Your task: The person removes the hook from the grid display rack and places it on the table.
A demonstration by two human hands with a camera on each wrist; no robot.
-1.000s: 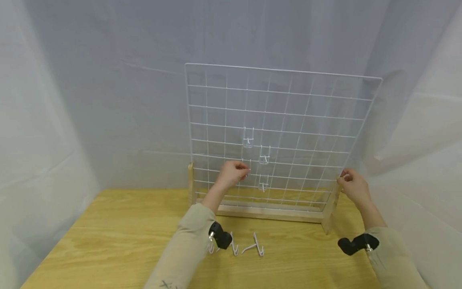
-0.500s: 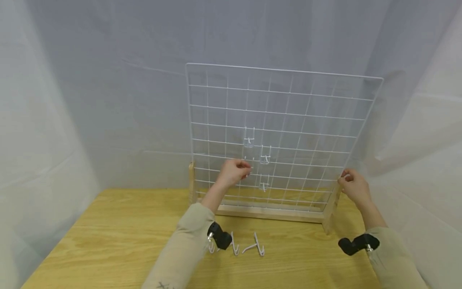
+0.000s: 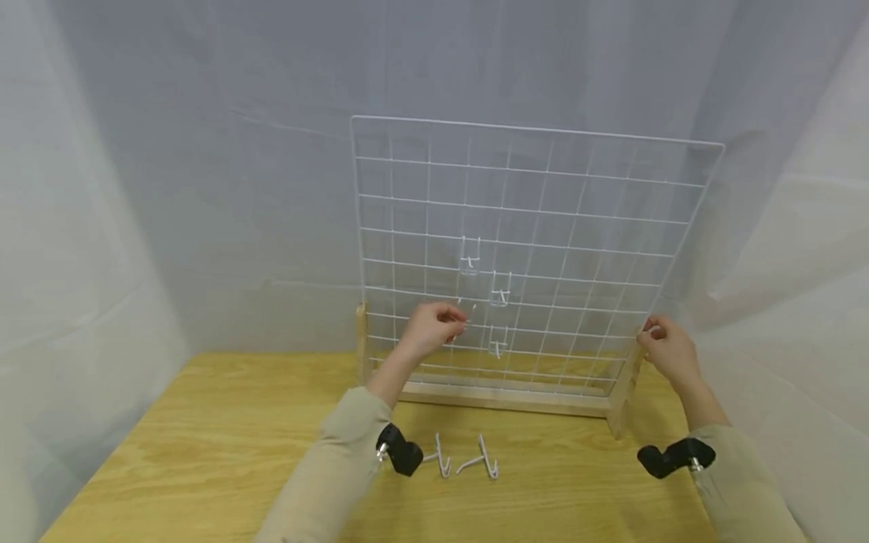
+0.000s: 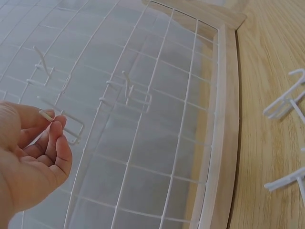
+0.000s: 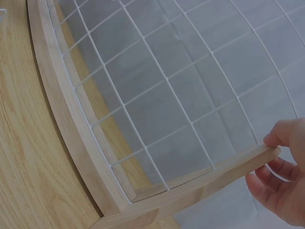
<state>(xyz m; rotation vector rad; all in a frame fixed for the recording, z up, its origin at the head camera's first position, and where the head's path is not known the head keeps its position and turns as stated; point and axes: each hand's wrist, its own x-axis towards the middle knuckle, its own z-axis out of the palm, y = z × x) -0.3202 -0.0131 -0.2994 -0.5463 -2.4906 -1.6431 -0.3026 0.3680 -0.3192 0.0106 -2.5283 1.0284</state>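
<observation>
In the head view, my left hand pinches a white wire hook between thumb and fingertips, in front of the grid's lower middle. The left wrist view shows that hook with its peg end between the fingers and its wire loop close to the grid wires. Three more white hooks hang on the white wire grid panel: an upper hook, a middle hook and a lower hook. My right hand grips the top of the right post of the wooden stand, thumb above and fingers below.
Loose white hooks lie on the wooden table in front of the stand, among them a right-hand hook and another hook beside my left wrist camera. Pale curtains surround the table.
My left hand and forearm have shifted slightly left with the pinched hook, whose prongs now sit a little lower. The forearm now hides a leftmost table hook. My right hand keeps its grip.
</observation>
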